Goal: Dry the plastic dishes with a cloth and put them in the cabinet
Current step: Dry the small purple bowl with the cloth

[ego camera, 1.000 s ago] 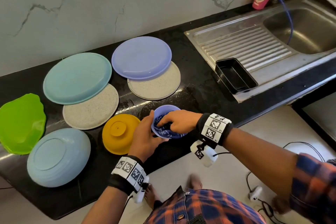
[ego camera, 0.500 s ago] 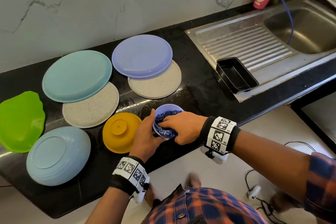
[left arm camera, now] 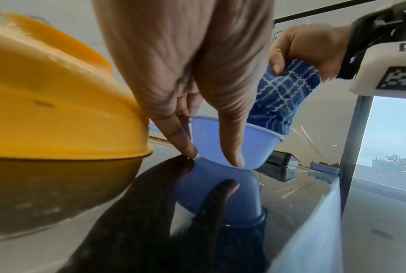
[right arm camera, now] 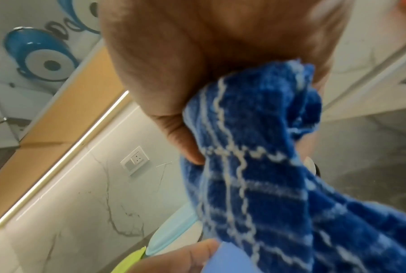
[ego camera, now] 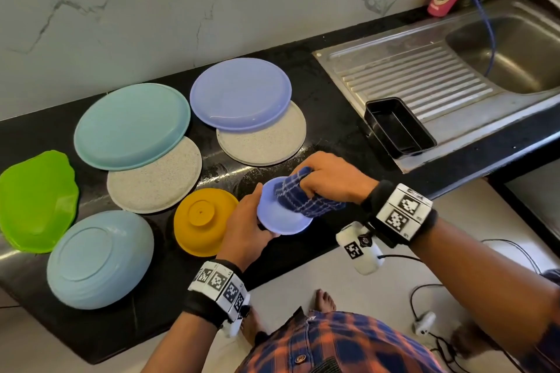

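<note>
Steadying the small bowl (ego camera: 280,215) with curled left hand (ego camera: 245,227) lets the right hand (ego camera: 330,179), gripping the cloth (ego camera: 303,197), wipe every wet side.

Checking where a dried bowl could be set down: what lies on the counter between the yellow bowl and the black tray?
In the head view, the small blue bowl, held by the left hand, then bare black counter.

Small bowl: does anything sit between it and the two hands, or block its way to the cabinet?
Nothing separates the left hand from the small bowl; it grips the bowl directly. The right hand touches it only through the cloth. No cabinet shows in the head view, so that path cannot be judged.
</note>
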Tool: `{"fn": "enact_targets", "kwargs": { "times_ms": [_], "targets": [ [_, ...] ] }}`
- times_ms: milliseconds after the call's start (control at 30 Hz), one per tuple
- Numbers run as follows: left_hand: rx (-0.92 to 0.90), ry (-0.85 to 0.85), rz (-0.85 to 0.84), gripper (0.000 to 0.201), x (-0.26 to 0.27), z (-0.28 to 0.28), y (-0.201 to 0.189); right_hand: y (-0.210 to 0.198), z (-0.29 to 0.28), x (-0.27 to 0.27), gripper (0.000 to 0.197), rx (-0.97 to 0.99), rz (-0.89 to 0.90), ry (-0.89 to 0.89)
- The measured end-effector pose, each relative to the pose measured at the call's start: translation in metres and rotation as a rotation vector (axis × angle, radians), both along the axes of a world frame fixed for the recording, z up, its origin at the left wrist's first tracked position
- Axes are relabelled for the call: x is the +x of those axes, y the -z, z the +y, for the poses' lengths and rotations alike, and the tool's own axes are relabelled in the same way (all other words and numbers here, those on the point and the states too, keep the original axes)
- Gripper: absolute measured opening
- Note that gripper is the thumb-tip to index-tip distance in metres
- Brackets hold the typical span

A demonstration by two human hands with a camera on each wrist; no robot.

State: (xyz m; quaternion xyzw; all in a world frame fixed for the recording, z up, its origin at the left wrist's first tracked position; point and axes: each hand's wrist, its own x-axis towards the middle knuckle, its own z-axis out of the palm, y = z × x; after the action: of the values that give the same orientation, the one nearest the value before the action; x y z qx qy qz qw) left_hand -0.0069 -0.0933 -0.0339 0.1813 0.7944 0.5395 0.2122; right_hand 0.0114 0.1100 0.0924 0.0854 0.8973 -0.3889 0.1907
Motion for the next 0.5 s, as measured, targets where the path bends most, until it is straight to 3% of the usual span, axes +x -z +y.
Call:
{"fn": "enact_targets", "kwargs": {
  "times_ms": [100, 167, 233, 367, 400, 500],
  "targets": [
    [-0.155, 0.019, 0.077, 0.097, -0.003, -0.003, 0.008, 0.004, 0.0, 0.007, 0.018, 0.155, 0.115, 0.124],
    [-0.144, 0.038, 0.015, 0.117, -0.004, -0.003, 0.01, 0.016, -0.008, 0.009, 0.017, 0.206, 0.093, 0.155],
    [-0.071, 0.059, -0.043, 0.115, -0.004, 0.001, 0.006, 0.028, -0.019, 0.01, 0.015, 0.236, 0.051, 0.153],
    [0.055, 0.013, -0.145, 0.071, 0.001, 0.012, -0.002, 0.048, -0.039, 0.01, 0.016, 0.178, -0.018, 0.085],
    [0.045, 0.017, -0.141, 0.07, 0.002, 0.013, -0.004, 0.052, -0.043, 0.01, 0.016, 0.142, -0.033, 0.071],
    [0.003, 0.048, -0.125, 0.094, 0.0, 0.013, -0.002, 0.057, -0.046, 0.014, 0.018, 0.085, -0.036, 0.048]
  ]
}}
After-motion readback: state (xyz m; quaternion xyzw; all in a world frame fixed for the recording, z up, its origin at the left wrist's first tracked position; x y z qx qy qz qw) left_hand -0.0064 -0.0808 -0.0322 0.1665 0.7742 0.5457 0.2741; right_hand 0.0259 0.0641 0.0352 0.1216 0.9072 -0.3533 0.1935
